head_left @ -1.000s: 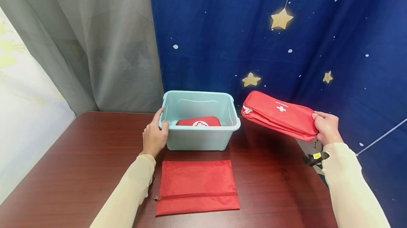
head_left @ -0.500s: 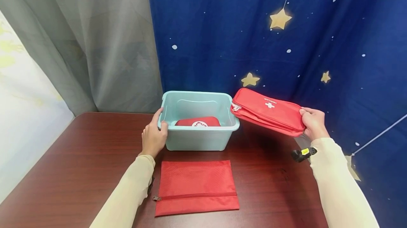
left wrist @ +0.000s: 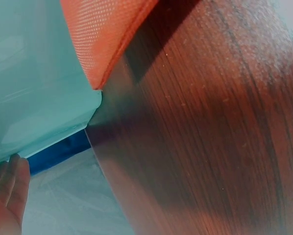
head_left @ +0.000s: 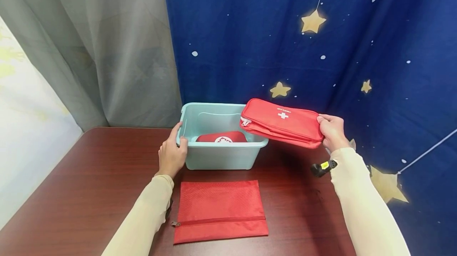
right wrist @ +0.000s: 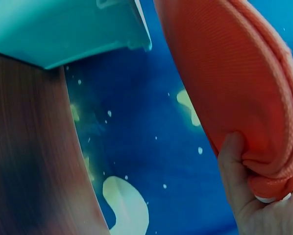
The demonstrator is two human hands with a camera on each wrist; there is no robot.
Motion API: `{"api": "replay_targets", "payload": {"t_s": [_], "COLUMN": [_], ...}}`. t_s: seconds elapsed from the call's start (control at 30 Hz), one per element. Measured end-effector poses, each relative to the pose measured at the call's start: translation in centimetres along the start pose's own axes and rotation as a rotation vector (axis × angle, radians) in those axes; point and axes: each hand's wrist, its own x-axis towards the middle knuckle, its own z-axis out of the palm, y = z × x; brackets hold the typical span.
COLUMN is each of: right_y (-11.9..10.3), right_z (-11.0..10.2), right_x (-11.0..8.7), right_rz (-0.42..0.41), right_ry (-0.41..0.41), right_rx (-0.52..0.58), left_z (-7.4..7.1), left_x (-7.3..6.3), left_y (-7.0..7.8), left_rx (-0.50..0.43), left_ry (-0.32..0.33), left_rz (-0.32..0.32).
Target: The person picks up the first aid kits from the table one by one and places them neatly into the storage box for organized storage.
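Note:
My right hand (head_left: 333, 131) grips the right end of a red first aid pouch (head_left: 285, 123) marked with a white cross. The pouch is held in the air, and its zippered left end overlaps the right rim of a light teal plastic bin (head_left: 225, 156) in the head view. In the right wrist view, a finger presses into the underside of the pouch (right wrist: 225, 73). My left hand (head_left: 172, 153) holds the bin's left rim between thumb and fingers. Inside the bin lies a red case (head_left: 205, 137) with a white round emblem, its lower part hidden by the front wall.
On the brown table (head_left: 118, 184), a flat red zip pouch (head_left: 219, 200) lies in front of the bin. Behind the table hang a grey curtain (head_left: 132, 49) and a blue starry curtain (head_left: 242, 29). The table's right edge shows in the right wrist view.
The right hand has carried the first aid pouch leftward, from right of the bin to over its right rim. The left hand stays on the bin, which has not moved.

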Motion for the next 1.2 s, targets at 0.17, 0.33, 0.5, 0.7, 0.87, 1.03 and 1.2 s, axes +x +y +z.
{"api": "replay_targets", "payload": {"t_s": [0.17, 0.33, 0.5, 0.7, 0.87, 1.03, 1.2], "right_y": [-0.5, -0.9, -1.2, -1.7, -2.2, -2.5, -2.8], "right_z": [1.1, 2.5, 3.8, 5.3, 6.5, 7.5, 8.2], "right_x": [-0.3, -0.7, -1.0, -1.3, -1.6, -2.0, -2.2], "right_rz": [0.004, -0.028, -0.066, -0.078, -0.067, -0.055, -0.061], "right_ry": [-0.014, -0.032, -0.044, -0.063, -0.071, -0.069, -0.108], "right_rx": [0.012, 0.018, 0.002, -0.008, -0.055, -0.09, -0.031], "left_z": [0.0, -0.1, 0.0, 0.1, 0.0, 0.0, -0.1], "left_x": [-0.1, -0.1, -0.1, -0.1, -0.1, -0.1, -0.1], "left_y": [0.1, 0.0, -0.1, -0.1, 0.0, 0.1, 0.2], "left_rx": [0.001, 0.002, 0.001, 0.007, -0.001, -0.004, -0.009], "left_ry": [0.006, 0.005, 0.0, 0.006, 0.003, 0.002, -0.003], "left_rz": [0.004, 0.005, 0.004, 0.004, 0.004, 0.001, -0.008]}}
